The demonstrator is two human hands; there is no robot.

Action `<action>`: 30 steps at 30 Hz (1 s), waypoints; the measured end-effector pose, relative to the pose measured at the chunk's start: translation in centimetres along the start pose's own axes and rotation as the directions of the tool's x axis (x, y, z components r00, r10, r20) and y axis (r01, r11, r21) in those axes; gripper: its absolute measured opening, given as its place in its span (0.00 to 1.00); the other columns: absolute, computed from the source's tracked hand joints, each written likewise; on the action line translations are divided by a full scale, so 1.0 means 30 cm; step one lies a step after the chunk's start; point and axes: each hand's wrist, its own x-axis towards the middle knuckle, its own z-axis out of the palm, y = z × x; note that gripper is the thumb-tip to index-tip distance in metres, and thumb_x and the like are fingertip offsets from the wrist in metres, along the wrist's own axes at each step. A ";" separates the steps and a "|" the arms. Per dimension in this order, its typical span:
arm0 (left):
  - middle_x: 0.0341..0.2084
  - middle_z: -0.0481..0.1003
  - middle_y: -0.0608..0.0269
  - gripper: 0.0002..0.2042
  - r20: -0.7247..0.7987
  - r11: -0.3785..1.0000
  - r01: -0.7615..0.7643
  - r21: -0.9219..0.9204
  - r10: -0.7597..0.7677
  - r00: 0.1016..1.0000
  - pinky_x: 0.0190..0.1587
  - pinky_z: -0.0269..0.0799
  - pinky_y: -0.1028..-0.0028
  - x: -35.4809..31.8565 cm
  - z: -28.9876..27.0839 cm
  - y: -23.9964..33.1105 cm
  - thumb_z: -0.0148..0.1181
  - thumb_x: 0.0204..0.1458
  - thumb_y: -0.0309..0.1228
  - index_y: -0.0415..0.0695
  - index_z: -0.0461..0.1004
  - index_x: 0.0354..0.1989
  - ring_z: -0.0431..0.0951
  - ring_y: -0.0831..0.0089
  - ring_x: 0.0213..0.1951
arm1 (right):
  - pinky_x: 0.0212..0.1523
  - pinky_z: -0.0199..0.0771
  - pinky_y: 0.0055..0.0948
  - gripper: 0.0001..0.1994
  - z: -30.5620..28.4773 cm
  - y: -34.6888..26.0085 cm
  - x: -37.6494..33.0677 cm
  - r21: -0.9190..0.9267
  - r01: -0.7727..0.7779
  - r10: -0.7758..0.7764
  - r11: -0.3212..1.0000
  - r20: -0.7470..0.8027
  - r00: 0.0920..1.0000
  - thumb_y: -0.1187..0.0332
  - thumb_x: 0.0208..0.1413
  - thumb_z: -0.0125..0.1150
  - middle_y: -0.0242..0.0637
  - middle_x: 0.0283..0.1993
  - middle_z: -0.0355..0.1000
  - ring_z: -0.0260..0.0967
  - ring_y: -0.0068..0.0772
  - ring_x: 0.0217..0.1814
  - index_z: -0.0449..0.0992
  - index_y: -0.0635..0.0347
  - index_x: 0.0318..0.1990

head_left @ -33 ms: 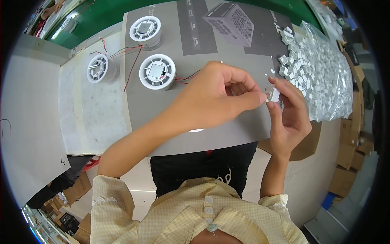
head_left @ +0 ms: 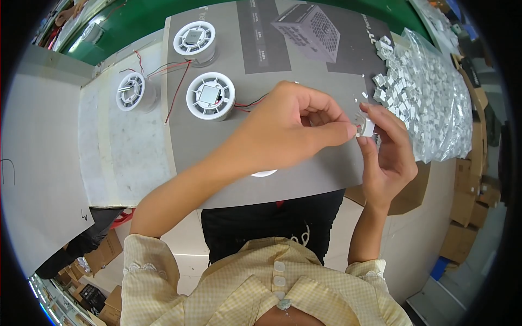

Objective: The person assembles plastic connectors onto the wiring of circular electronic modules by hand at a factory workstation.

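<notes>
A small white square plastic part (head_left: 368, 128) is pinched between the thumb and fingers of my right hand (head_left: 389, 149). Reaching across from the left, my left hand (head_left: 296, 127) is closed in a pinch, thumb and fingertips meeting at the part's left side. A tiny reddish bit shows at those fingertips, too small to name. Beyond my left wrist stands a round white ribbed housing (head_left: 211, 96) with a square plate in its middle; red and black wires run from it behind my hand. Part of a white rim (head_left: 265, 174) shows below my left hand, mostly covered.
Two similar housings stand farther off, one at the back (head_left: 194, 43) and one at the left (head_left: 133, 92), with loose wires between. A clear plastic bag (head_left: 454, 108) spills many small white parts on the right. A grey board (head_left: 304, 187) covers the table; cardboard boxes (head_left: 459, 239) sit at the right.
</notes>
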 end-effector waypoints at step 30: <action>0.28 0.78 0.67 0.08 -0.133 0.953 -0.160 0.258 0.199 0.971 0.37 0.68 0.76 -0.020 0.005 0.001 0.66 0.56 0.30 0.37 0.78 0.34 0.73 0.82 0.33 | 0.46 0.75 0.26 0.17 0.039 -0.037 0.026 0.252 -0.163 0.166 0.954 0.011 0.986 0.84 0.49 0.67 0.42 0.47 0.77 0.73 0.30 0.47 0.79 0.69 0.48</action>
